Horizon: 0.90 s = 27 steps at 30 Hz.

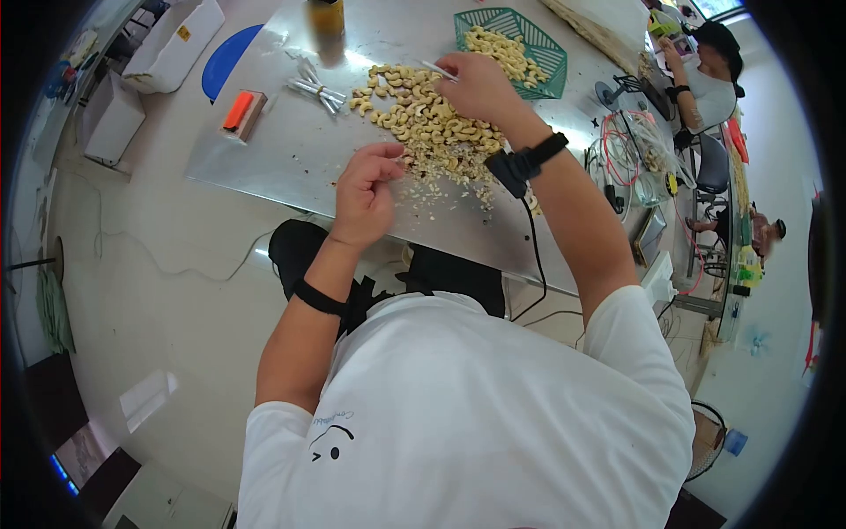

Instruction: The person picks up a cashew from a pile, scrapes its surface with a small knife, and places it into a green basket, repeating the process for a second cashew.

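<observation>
Cashew nuts [445,128] lie in a loose heap on the metal table [291,167], with small pale crumbs [432,196] along the near edge of the heap. My right hand [480,86] is closed around a thin white stick-like tool [440,70] over the far side of the nuts. At the heap's left edge is my left hand [366,192], its fingers curled together; whatever they pinch, if anything, is too small to make out. Just beyond my right hand stands a green plastic basket [554,63] holding more cashews.
A bundle of white sticks [317,90] and a small box with an orange top [241,116] lie left of the nuts. A jar [326,18] stands farther back. Cables [617,145] clutter the right side. A co-worker [712,79] sits beyond them.
</observation>
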Motion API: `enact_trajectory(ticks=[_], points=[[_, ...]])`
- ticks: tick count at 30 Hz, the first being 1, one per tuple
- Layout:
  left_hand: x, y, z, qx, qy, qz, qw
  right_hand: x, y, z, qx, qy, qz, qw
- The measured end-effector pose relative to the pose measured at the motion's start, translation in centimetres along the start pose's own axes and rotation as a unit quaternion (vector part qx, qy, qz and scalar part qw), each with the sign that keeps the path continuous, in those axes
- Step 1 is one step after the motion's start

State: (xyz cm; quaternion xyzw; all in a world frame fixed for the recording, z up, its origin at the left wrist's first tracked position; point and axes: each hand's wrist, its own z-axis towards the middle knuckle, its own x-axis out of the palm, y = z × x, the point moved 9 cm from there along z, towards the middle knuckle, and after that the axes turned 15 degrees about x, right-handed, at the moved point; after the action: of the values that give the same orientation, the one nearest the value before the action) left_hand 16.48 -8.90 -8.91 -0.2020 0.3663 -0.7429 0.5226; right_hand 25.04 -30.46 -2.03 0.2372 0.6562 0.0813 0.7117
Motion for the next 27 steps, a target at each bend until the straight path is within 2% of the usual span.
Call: enact_trajectory(ticks=[1, 4, 7, 13, 16, 19, 22, 27], points=[[0.2, -0.2, 0.1, 0.012, 0.009, 0.014, 1.0, 1.2, 0.0, 0.9, 0.013, 0.012, -0.014, 1.0], [0.2, -1.1, 0.3, 0.0, 0.03, 0.041, 0.999, 3.1, 1.3, 2.7, -0.022, -0.002, -0.103, 0.994], [0.2, -0.7, 0.2, -0.003, 0.013, 0.022, 1.0, 4.3, 2.1, 3.3, -0.014, 0.026, -0.147, 0.989], [0.3, -1.2, 0.4, -0.032, 0.02, 0.022, 0.999, 5.0, 2.3, 3.0, -0.024, 0.018, -0.151, 0.988], [0.3, -0.6, 0.1, -0.03, 0.005, -0.004, 1.0, 3.1, 1.8, 1.9, -0.004, -0.05, -0.084, 0.995], [0.1, 0.5, -0.4, -0.049, -0.057, -0.082, 0.994, -0.7, 2.5, -1.7, -0.026, -0.087, 0.055, 0.994], [0.6, 0.2, -0.7, -0.104, -0.085, -0.116, 0.984, -2.7, 2.8, -7.7, 0.01, -0.092, 0.15, 0.984], [2.9, -3.0, 0.2, -0.124, -0.046, -0.145, 0.981, -1.2, 2.0, -15.1, 0.068, -0.044, 0.243, 0.967]])
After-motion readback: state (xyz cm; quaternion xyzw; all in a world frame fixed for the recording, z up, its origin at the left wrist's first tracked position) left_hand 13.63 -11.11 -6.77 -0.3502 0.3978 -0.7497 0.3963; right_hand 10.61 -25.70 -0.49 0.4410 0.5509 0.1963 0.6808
